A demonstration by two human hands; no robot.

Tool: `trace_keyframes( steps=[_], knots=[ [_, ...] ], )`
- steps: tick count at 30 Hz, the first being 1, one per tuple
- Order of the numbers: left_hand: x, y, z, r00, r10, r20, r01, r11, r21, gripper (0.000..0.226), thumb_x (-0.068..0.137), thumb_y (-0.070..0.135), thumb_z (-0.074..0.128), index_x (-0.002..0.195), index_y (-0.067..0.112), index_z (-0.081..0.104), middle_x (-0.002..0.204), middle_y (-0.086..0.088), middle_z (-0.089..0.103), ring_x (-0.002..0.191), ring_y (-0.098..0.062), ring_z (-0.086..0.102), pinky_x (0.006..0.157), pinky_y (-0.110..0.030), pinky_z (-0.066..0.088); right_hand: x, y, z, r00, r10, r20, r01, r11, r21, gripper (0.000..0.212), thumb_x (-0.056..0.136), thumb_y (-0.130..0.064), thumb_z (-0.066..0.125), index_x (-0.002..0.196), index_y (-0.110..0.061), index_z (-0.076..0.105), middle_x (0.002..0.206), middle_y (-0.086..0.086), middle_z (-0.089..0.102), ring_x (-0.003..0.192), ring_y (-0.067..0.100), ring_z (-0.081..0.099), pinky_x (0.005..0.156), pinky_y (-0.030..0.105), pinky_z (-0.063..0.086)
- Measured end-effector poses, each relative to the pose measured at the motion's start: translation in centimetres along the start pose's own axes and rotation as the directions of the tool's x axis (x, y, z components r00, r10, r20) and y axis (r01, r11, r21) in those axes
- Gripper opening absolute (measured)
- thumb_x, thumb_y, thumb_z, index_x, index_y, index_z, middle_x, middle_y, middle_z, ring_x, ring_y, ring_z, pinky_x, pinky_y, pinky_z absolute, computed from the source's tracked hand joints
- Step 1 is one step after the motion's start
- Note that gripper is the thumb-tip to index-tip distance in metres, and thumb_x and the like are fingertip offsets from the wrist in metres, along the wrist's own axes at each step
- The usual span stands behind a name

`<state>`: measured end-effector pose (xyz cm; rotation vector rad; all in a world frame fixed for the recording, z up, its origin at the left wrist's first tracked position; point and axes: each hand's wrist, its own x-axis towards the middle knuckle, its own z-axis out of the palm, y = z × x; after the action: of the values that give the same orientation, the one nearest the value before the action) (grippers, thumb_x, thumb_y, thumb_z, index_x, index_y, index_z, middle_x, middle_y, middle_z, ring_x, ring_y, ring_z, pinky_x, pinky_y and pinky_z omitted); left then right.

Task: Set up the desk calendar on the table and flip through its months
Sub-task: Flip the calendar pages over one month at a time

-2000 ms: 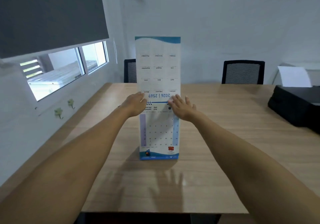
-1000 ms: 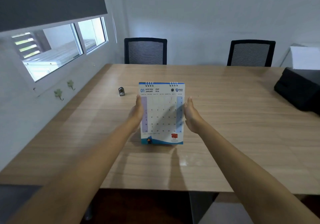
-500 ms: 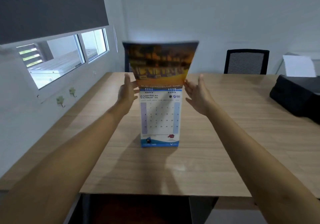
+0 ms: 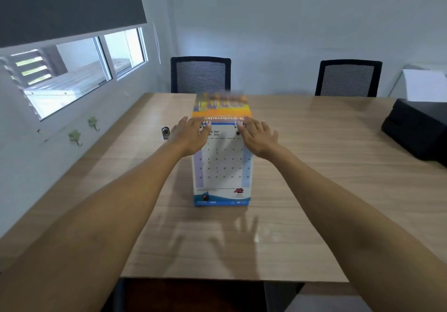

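The desk calendar (image 4: 222, 166) stands upright on the wooden table (image 4: 314, 190), its February grid facing me. A flipped page (image 4: 221, 107) with an orange and yellow picture falls back over the top spiral, blurred by motion. My left hand (image 4: 191, 134) lies flat over the calendar's top left corner, fingers spread. At the top right corner my right hand (image 4: 257, 135) rests the same way, fingers apart. Neither hand grips anything; both sit at the spiral edge.
A small dark object (image 4: 165, 131) sits on the table left of the calendar. A black printer (image 4: 418, 128) stands at the table's right edge. Two black mesh chairs (image 4: 200, 74) (image 4: 348, 78) face me across the table. A wall with a window runs along the left.
The January page went from held high to folding down behind the spiral. Both hands dropped from the raised page's sides onto the calendar's top corners.
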<state>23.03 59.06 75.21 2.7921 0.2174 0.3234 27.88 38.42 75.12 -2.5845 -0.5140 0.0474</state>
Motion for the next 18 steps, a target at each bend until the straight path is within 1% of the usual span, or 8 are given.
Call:
trace_keyframes(
  steps=[4,7,9,11,13,15,16,18],
  knots=[
    [0.3,0.1,0.3,0.999,-0.051,0.008,0.051,0.986,-0.161,0.064,0.095,0.054,0.022,0.144,0.015,0.036,0.152,-0.008,0.038,0.141,-0.029,0.032,0.114,-0.047,0.028,0.9,0.0,0.7,0.999,0.012,-0.035,-0.010,0.999,0.044,0.063,0.096,-0.056,0.018,0.151,-0.024,0.018,0.160,-0.001,0.018,0.147,0.030,0.013,0.118,0.059,0.011],
    [-0.5,0.5,0.6,0.975,-0.220,-0.025,0.191,0.892,-0.410,0.074,0.091,0.061,0.015,0.145,0.013,0.029,0.155,-0.009,0.033,0.141,-0.028,0.032,0.114,-0.050,0.028,0.8,0.0,1.2,0.993,-0.009,-0.119,0.041,0.962,0.270,0.065,0.098,-0.051,0.020,0.151,-0.014,0.017,0.161,0.005,0.014,0.149,0.026,0.009,0.121,0.053,0.013],
    [-1.7,0.3,1.2,0.932,-0.362,-0.004,0.290,0.754,-0.589,0.088,0.083,0.071,0.009,0.148,0.013,0.024,0.156,-0.010,0.028,0.143,-0.028,0.029,0.115,-0.052,0.025,0.4,0.2,2.0,0.991,0.090,-0.101,-0.021,0.840,0.542,0.068,0.098,-0.053,0.016,0.154,-0.015,0.005,0.163,0.000,-0.001,0.150,0.020,-0.002,0.124,0.047,0.004],
    [-3.3,0.5,1.6,0.901,-0.425,0.083,0.348,0.596,-0.724,0.095,0.078,0.076,0.003,0.149,0.019,0.027,0.158,-0.007,0.027,0.146,-0.026,0.024,0.118,-0.050,0.019,-0.1,0.7,3.0,0.976,0.216,0.041,-0.174,0.645,0.744,0.079,0.090,-0.069,0.009,0.154,-0.023,0.001,0.162,-0.009,-0.006,0.149,0.013,-0.006,0.123,0.046,-0.001],
    [-4.7,1.1,2.0,0.904,-0.393,0.170,0.352,0.456,-0.817,0.078,0.092,0.064,0.000,0.147,0.022,0.036,0.156,-0.006,0.032,0.145,-0.025,0.026,0.117,-0.043,0.018,-0.8,0.9,3.6,0.952,0.257,0.169,-0.279,0.489,0.827,0.088,0.082,-0.077,0.003,0.152,-0.026,0.022,0.157,-0.009,0.021,0.145,0.013,0.015,0.120,0.045,0.008],
    [-6.1,2.0,2.1,0.920,-0.321,0.225,0.338,0.356,-0.871,0.069,0.099,0.052,-0.001,0.147,0.019,0.036,0.153,-0.005,0.037,0.145,-0.024,0.026,0.116,-0.040,0.019,-1.8,0.7,3.8,0.951,0.230,0.205,-0.287,0.422,0.860,0.082,0.090,-0.067,-0.002,0.141,-0.023,0.045,0.135,0.000,0.048,0.128,0.018,0.039,0.104,0.039,0.026],
    [-6.6,2.4,2.2,0.927,-0.295,0.231,0.327,0.336,-0.883,0.069,0.099,0.051,-0.002,0.147,0.020,0.035,0.153,-0.004,0.037,0.146,-0.023,0.026,0.116,-0.040,0.019,-2.1,0.6,3.8,0.954,0.212,0.213,-0.285,0.412,0.866,0.080,0.092,-0.063,-0.003,0.138,-0.022,0.049,0.133,0.005,0.052,0.127,0.023,0.043,0.096,0.038,0.028],
    [-6.7,2.5,2.5,0.933,-0.276,0.230,0.315,0.322,-0.893,0.069,0.097,0.054,-0.003,0.148,0.025,0.033,0.153,0.000,0.037,0.146,-0.020,0.026,0.117,-0.040,0.019,-2.8,0.4,3.8,0.961,0.188,0.202,-0.264,0.418,0.869,0.078,0.094,-0.060,-0.005,0.137,-0.021,0.048,0.142,0.009,0.049,0.133,0.029,0.040,0.094,0.038,0.028]
  ],
)
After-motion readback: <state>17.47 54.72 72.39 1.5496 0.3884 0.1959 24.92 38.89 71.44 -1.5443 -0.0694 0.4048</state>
